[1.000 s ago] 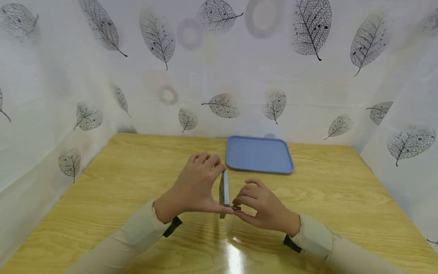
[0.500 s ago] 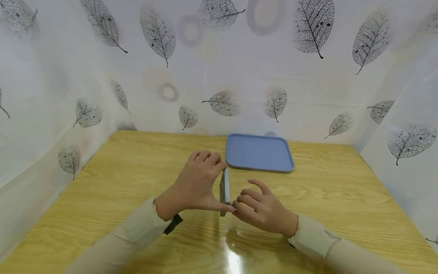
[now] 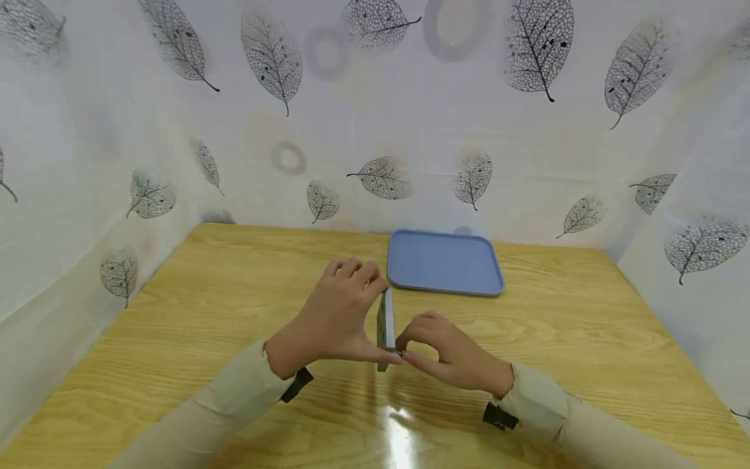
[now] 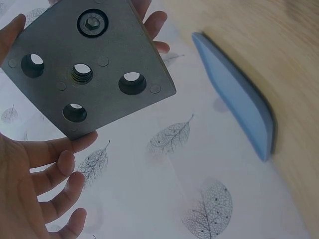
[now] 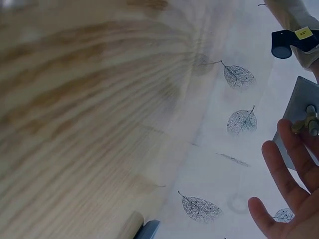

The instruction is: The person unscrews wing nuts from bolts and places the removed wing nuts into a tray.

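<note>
My left hand [image 3: 336, 319] holds a grey square metal plate [image 4: 102, 84] upright above the table, thumb and fingers at opposite corners. Several round holes go through the plate, one of them threaded in the middle. A hex socket bolt [image 4: 92, 22] sits in the hole near one corner, its head facing the left wrist camera. On the plate's other side, my right hand [image 3: 448, 355] pinches a brass-coloured wing nut [image 5: 299, 125] at the bolt's protruding end. The right fingers partly hide this nut in the head view, and some fingertips show past the plate's edge in the left wrist view.
A blue tray [image 3: 445, 262] lies at the back of the wooden table [image 3: 263, 273], right of the middle. White curtains [image 3: 404, 130] printed with leaves stand behind the table and along both sides.
The right fingers opened away from the wing nut and curled half a second ago, then came back to pinch it. The left hand and the plate have stayed nearly still.
</note>
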`<state>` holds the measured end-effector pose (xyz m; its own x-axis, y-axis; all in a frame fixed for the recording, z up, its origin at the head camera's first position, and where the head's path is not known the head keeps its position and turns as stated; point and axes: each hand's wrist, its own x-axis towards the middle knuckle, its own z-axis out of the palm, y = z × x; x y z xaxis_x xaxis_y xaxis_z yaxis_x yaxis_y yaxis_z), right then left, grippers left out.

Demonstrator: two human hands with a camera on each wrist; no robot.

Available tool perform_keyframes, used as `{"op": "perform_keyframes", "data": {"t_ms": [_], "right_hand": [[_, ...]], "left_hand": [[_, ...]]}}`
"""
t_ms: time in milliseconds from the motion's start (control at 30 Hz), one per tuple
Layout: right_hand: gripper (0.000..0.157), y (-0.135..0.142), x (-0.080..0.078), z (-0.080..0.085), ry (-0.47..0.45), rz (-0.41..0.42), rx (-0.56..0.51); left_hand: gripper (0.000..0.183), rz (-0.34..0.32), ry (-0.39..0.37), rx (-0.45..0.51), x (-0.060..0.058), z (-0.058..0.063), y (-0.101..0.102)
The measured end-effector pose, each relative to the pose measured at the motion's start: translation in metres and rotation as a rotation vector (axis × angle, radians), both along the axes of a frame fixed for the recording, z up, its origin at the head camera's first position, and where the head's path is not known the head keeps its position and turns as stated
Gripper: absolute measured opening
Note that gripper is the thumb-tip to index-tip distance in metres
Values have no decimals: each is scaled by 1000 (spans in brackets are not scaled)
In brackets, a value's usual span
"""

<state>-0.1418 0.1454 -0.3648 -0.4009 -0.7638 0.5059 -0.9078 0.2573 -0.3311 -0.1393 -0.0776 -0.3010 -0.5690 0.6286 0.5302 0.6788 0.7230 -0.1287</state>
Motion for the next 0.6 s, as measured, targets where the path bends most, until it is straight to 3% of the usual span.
{"op": "perform_keyframes", "data": {"t_ms": [133,400,500,600], "right_hand": [[13,1,1,1,-32,1,-2],[9,3,4,3,1,-26,-48],[7,2,4,3,81,-8,-82],[13,0,4,3,251,3,-102]], "left_hand": [[85,-1,2,-2,0,0,0],[86,4,-8,-7,0,1,1],[86,2,-5,-7,0,0,2],[86,1,-2,-7,0,0,3]]}}
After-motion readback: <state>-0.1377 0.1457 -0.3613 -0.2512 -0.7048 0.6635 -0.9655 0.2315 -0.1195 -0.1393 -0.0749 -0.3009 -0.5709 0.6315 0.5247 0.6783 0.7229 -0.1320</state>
